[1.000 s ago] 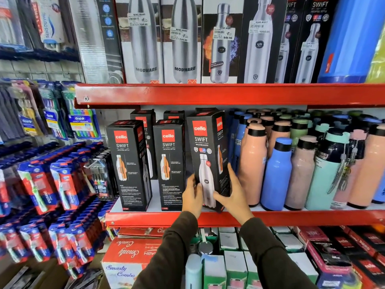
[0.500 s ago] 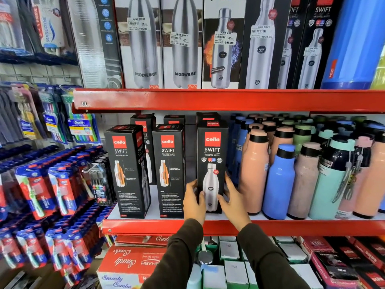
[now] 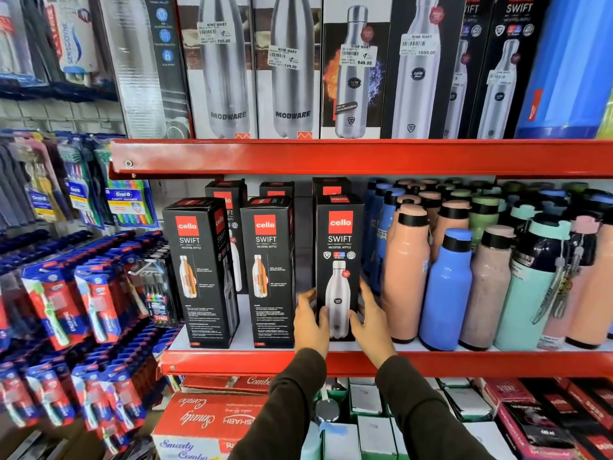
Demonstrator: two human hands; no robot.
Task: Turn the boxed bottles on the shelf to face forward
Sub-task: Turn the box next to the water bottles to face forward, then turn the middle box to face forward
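Both hands' fingers (image 3: 361,295) clamp the rightmost box (image 3: 339,260) of three front-row boxes.

Both dark-sleeved forearms are reaching up and away from the near bottom edge, wrists close together. The bare left hand (image 3: 310,322) and bare right hand (image 3: 371,318) are facing each other palm inward, fingers pointing up and curling slightly, thumbs nearest.

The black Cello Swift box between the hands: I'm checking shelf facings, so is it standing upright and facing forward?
Yes. The black Cello Swift box stands upright on the white shelf, its logo front square to the camera, between the left hand and right hand.
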